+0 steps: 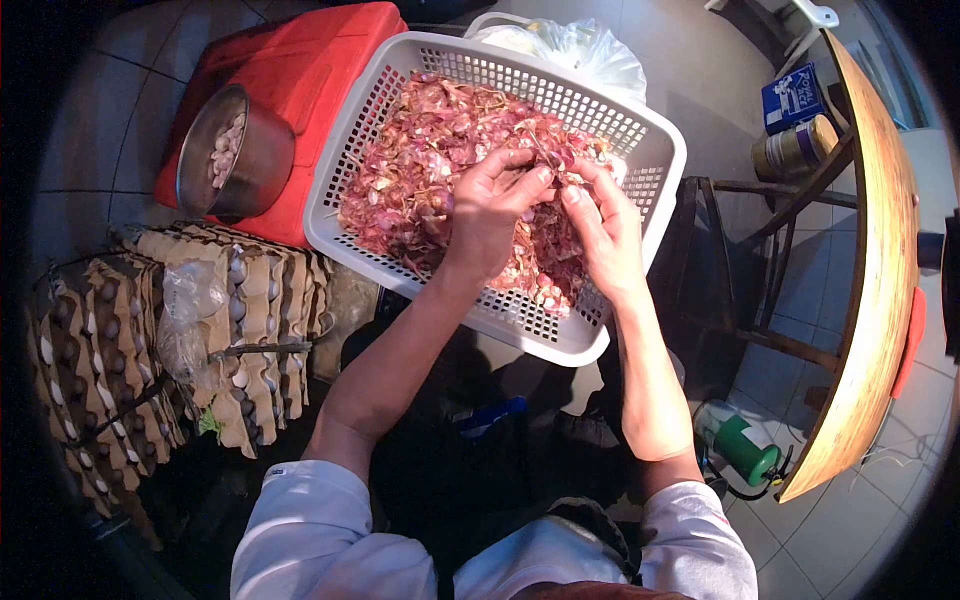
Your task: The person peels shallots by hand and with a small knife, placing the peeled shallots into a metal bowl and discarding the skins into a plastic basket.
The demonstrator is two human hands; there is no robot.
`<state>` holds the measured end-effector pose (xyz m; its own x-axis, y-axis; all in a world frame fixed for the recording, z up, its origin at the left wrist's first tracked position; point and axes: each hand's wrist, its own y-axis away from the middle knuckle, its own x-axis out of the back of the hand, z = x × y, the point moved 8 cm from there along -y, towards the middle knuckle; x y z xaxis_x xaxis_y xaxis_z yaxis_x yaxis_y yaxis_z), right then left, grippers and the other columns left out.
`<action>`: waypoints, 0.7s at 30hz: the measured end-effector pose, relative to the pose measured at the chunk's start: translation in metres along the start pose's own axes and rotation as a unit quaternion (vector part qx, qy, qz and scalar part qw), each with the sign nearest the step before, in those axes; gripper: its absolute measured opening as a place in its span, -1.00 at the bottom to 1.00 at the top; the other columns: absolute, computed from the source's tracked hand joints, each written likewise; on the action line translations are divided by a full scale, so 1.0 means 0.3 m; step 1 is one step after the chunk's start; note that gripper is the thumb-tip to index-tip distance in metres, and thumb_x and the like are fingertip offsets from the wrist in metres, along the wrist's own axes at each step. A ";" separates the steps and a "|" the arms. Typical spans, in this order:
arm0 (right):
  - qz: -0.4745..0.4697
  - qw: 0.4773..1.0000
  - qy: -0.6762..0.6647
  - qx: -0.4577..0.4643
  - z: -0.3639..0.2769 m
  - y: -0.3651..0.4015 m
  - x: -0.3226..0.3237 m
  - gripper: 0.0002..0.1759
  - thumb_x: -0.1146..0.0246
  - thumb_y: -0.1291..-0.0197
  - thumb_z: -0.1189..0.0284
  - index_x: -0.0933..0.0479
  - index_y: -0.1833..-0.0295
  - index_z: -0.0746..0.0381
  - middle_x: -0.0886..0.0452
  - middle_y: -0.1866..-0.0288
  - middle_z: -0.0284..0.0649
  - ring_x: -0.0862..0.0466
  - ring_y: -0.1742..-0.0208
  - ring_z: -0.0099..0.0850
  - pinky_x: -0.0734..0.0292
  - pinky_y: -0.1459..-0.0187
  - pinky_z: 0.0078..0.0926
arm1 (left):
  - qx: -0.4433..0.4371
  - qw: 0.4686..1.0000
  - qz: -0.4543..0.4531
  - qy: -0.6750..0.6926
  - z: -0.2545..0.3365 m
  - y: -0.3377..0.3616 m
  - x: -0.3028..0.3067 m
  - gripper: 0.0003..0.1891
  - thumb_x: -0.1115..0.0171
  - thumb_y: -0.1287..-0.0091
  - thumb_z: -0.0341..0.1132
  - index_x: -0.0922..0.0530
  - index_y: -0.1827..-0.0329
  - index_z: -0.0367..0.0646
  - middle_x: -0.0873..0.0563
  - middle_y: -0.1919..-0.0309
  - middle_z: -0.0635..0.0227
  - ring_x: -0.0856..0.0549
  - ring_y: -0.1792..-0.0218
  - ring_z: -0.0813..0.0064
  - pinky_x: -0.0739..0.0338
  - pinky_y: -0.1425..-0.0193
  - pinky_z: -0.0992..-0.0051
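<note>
Over a grey plastic basket [588, 350], both of my hands meet at the fingertips. Between them is a small purple-skinned garlic clove [556, 160], partly hidden by the fingers; its kind is hard to be sure of at this size. My left hand [490, 210] pinches it with thumb and index finger. From the right, my right hand [608, 225] closes its thumb and fingers on it too. Beneath them a heap of reddish-purple cloves and papery skins [400, 170] fills much of the basket.
A metal pot [268, 150] of pale peeled cloves [226, 150] stands on a red box [310, 75]. Stacked egg trays [255, 330] are at left, a plastic bag [590, 60] behind the basket. At right are a wooden tabletop [865, 280], a tin [795, 150] and a green bottle [745, 450].
</note>
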<state>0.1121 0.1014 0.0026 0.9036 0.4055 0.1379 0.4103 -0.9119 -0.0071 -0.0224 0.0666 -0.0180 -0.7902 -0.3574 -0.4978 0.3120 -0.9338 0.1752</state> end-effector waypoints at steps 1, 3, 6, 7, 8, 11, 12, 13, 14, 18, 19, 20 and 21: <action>0.002 1.000 -0.005 -0.001 0.002 0.000 0.001 -0.58 -0.21 -0.34 0.37 -0.45 -0.22 0.38 -0.63 -0.10 -0.07 -0.57 -0.18 -0.38 -0.41 -0.20 -0.42 | 0.002 1.000 -0.002 -0.006 0.003 0.002 -0.002 -0.76 -0.26 -0.31 -0.49 -0.53 0.00 -0.36 -0.70 0.17 0.26 -0.69 0.21 0.59 -0.61 0.08 0.64; 0.006 1.000 -0.016 -0.003 0.007 0.000 0.001 -0.59 -0.21 -0.35 0.38 -0.45 -0.21 0.39 -0.64 -0.07 -0.09 -0.58 -0.14 -0.39 -0.43 -0.18 -0.42 | 0.000 0.999 -0.004 -0.037 0.016 0.007 -0.010 -0.77 -0.25 -0.31 -0.52 -0.52 0.00 -0.37 -0.70 0.17 0.25 -0.69 0.18 0.58 -0.61 0.06 0.63; 0.011 0.999 -0.043 0.005 0.014 -0.004 0.002 -0.63 -0.20 -0.35 0.39 -0.46 -0.15 0.39 -0.65 0.02 -0.16 -0.60 -0.04 -0.45 -0.46 -0.11 -0.45 | -0.014 0.995 -0.004 -0.094 0.040 0.020 -0.025 -0.77 -0.24 -0.31 -0.55 -0.51 0.00 -0.39 -0.70 0.16 0.23 -0.69 0.14 0.56 -0.62 0.03 0.62; 0.008 0.999 -0.052 0.006 0.012 -0.006 0.001 -0.65 -0.19 -0.36 0.39 -0.46 -0.14 0.38 -0.65 0.06 -0.18 -0.59 0.00 -0.48 -0.46 -0.08 -0.48 | -0.018 0.995 -0.001 -0.101 0.043 0.024 -0.029 -0.77 -0.24 -0.31 -0.55 -0.51 0.00 -0.39 -0.69 0.15 0.23 -0.69 0.13 0.56 -0.62 0.02 0.62; 0.005 0.998 -0.059 0.007 0.010 -0.007 0.000 -0.67 -0.19 -0.37 0.39 -0.46 -0.13 0.37 -0.64 0.09 -0.21 -0.58 0.03 -0.52 -0.47 -0.04 -0.51 | -0.022 0.994 0.001 -0.109 0.043 0.028 -0.035 -0.77 -0.23 -0.32 -0.56 -0.50 -0.01 -0.40 -0.69 0.15 0.22 -0.68 0.12 0.56 -0.62 0.02 0.61; 0.012 0.989 -0.146 -0.015 0.014 -0.015 0.004 -0.72 -0.16 -0.39 0.39 -0.46 -0.11 0.33 -0.61 0.18 -0.28 -0.55 0.11 -0.59 -0.47 0.03 -0.58 | -0.117 0.989 -0.035 -0.087 0.031 0.045 -0.080 -0.78 -0.21 -0.34 -0.55 -0.50 -0.02 -0.40 -0.68 0.13 0.21 -0.69 0.11 0.54 -0.62 0.00 0.59; 0.017 0.982 -0.184 -0.028 0.020 -0.017 0.005 -0.73 -0.15 -0.40 0.40 -0.45 -0.10 0.32 -0.61 0.21 -0.30 -0.55 0.14 -0.61 -0.46 0.05 -0.60 | -0.095 0.991 -0.029 -0.089 0.030 0.050 -0.085 -0.77 -0.19 -0.35 -0.53 -0.49 -0.04 -0.41 -0.67 0.11 0.19 -0.69 0.10 0.51 -0.63 -0.02 0.57; 0.017 0.982 -0.190 0.002 0.008 -0.024 0.000 -0.75 -0.11 -0.43 0.39 -0.43 -0.11 0.30 -0.60 0.23 -0.32 -0.50 0.29 -0.69 -0.44 0.25 -0.70 | -0.074 0.993 -0.023 -0.092 0.036 0.051 -0.087 -0.75 -0.18 -0.36 -0.52 -0.48 -0.06 -0.41 -0.66 0.08 0.17 -0.69 0.08 0.49 -0.63 -0.05 0.55; 0.006 0.975 -0.222 -0.034 0.016 -0.022 -0.003 -0.76 -0.10 -0.44 0.39 -0.43 -0.10 0.29 -0.59 0.25 -0.33 -0.47 0.35 -0.71 -0.39 0.32 -0.73 | -0.056 0.994 -0.017 -0.095 0.043 0.049 -0.088 -0.74 -0.16 -0.37 -0.51 -0.47 -0.08 -0.42 -0.65 0.06 0.15 -0.69 0.06 0.46 -0.63 -0.07 0.53; -0.001 0.943 -0.313 -0.114 0.010 -0.013 -0.009 -0.80 -0.06 -0.46 0.36 -0.43 -0.06 0.23 -0.53 0.34 -0.39 -0.32 0.54 -0.78 -0.19 0.57 -0.82 | -0.014 0.997 -0.036 -0.069 0.025 0.036 -0.069 -0.72 -0.05 -0.41 -0.50 -0.42 -0.14 -0.41 -0.62 0.06 0.13 -0.68 0.05 0.42 -0.63 -0.03 0.50; 0.005 0.938 -0.327 -0.118 0.009 -0.014 -0.010 -0.81 -0.05 -0.47 0.36 -0.43 -0.06 0.21 -0.51 0.37 -0.41 -0.28 0.58 -0.79 -0.13 0.62 -0.83 | -0.009 0.998 -0.040 -0.045 0.019 0.034 -0.067 -0.71 -0.03 -0.42 -0.49 -0.41 -0.15 -0.40 -0.62 0.06 0.12 -0.67 0.05 0.42 -0.63 -0.03 0.50; 0.006 0.930 -0.345 -0.127 0.013 -0.012 -0.008 -0.81 -0.05 -0.47 0.35 -0.43 -0.05 0.20 -0.48 0.39 -0.41 -0.28 0.59 -0.78 -0.14 0.62 -0.83 | -0.004 0.999 -0.042 -0.022 0.016 0.032 -0.065 -0.71 0.00 -0.42 -0.48 -0.39 -0.17 -0.40 -0.62 0.06 0.11 -0.67 0.06 0.42 -0.63 -0.02 0.51; 0.007 0.922 -0.363 -0.136 0.018 -0.010 -0.004 -0.82 -0.04 -0.47 0.35 -0.43 -0.04 0.19 -0.45 0.42 -0.42 -0.28 0.61 -0.77 -0.15 0.63 -0.82 | 0.000 0.999 -0.045 0.000 0.017 0.031 -0.063 -0.70 0.02 -0.43 -0.47 -0.38 -0.18 -0.39 -0.62 0.06 0.11 -0.67 0.07 0.41 -0.63 -0.01 0.51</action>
<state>0.1104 0.1039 -0.0030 0.7925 0.2391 -0.5611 0.4422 -0.8589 0.2586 -0.0073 0.0646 -0.0027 -0.8148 -0.2727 -0.5116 0.2406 -0.9619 0.1294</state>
